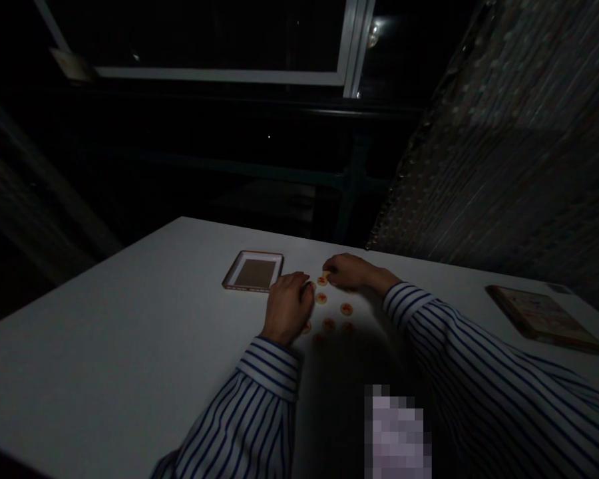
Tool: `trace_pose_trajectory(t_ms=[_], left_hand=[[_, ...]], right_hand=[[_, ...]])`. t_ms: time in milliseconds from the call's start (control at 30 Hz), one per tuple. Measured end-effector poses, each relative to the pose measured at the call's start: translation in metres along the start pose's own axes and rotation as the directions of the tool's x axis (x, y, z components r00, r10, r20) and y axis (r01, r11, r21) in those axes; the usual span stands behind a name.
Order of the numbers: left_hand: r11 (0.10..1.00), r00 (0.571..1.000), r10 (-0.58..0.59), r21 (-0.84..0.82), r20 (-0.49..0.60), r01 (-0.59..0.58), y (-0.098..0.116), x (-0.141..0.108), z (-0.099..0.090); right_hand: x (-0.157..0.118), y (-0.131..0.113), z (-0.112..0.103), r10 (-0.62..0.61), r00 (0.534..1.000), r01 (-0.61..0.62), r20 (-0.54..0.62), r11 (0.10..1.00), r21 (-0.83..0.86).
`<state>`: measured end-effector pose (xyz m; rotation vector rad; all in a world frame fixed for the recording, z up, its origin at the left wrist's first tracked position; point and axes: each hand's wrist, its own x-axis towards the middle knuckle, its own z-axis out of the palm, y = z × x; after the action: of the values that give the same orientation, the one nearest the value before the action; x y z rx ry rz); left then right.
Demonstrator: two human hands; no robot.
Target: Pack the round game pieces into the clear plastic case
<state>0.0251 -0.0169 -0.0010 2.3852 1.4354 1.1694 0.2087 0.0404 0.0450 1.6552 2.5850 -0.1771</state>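
Several round xiangqi pieces (321,299) with red markings lie in loose rows on the white table (130,319), the nearer ones dim in shadow. My left hand (288,306) rests at the left of the rows, its fingers curled and closed about a xiangqi piece (312,286) that shows only partly. At the far end of the rows, my right hand (352,271) pinches a xiangqi piece (326,273) between thumb and fingers, close beside another xiangqi piece (322,281). My right wrist partly covers a further piece.
An open shallow box tray (228,278) with a brown inside sits just beyond my left hand. A flat box with a printed top (544,313) lies at the right. Beyond the table are a dark window and a beaded curtain (484,166). The room is dim.
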Motion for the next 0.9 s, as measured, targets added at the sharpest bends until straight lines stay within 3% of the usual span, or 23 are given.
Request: trace_pose_trajectory(t_ms=[300,600,767,900], left_hand=[[1.0,1.0,-0.004,-0.013,-0.002,0.004,0.001,0.0,0.0],[1.0,1.0,-0.012,-0.018,-0.005,0.012,0.001,0.001,0.0],[0.999,0.999,-0.007,-0.05,-0.035,0.005,0.002,0.0,-0.001],[0.996,0.998,-0.018,-0.094,-0.065,0.012,0.002,0.0,-0.002]], right_hand=[[0.002,-0.004,0.001,0.025,0.999,-0.024,-0.026,1.0,0.015],[-0.005,-0.004,-0.008,-0.011,0.992,0.019,-0.125,0.998,0.06],[-0.011,-0.003,-0.01,-0.019,0.983,0.076,-0.181,0.946,0.314],[-0.015,-0.005,-0.012,-0.05,0.99,0.113,-0.133,0.843,0.526]])
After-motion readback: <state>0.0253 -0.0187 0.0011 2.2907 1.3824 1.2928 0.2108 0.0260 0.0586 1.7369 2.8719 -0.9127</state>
